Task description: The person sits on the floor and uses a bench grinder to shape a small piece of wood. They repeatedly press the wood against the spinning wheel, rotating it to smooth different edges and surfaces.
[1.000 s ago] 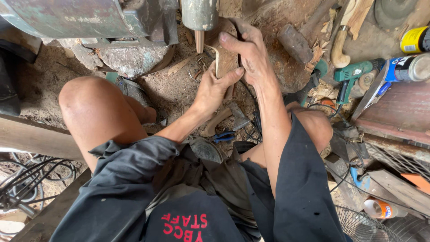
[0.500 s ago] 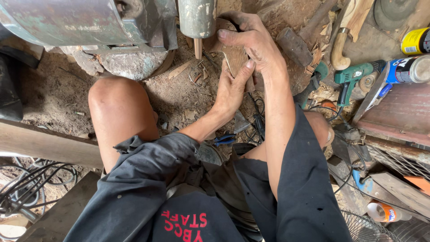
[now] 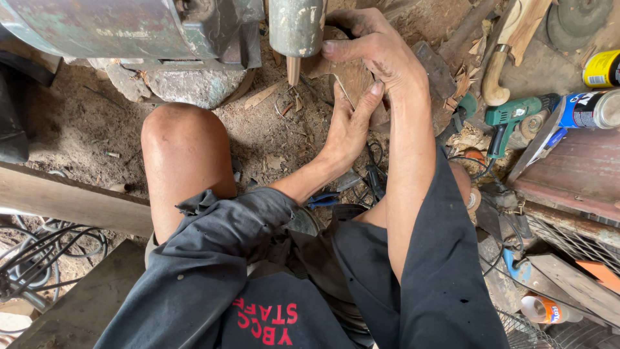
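Note:
I sit with my knees apart over a dusty floor. Both hands hold a flat brown piece of wood [image 3: 354, 76] up close to the pointed wooden tip [image 3: 294, 70] that sticks down from a grey metal cylinder [image 3: 296, 26]. My right hand [image 3: 374, 48] grips the top of the piece, thumb pointing left toward the cylinder. My left hand [image 3: 349, 123] presses against its lower edge from below, fingers up. Much of the wood piece is hidden by my hands.
A large grey-green motor housing [image 3: 123, 29] sits at the top left over a stone [image 3: 190, 84]. At the right lie a green power drill [image 3: 516, 116], a wooden handle [image 3: 500, 71], cans [image 3: 597, 110] and a rusty metal box [image 3: 568, 174]. Cables [image 3: 39, 258] lie at the lower left.
My hands have carried the wood piece left and closer to the pointed tip. My left knee has shifted right in view as my head moved nearer.

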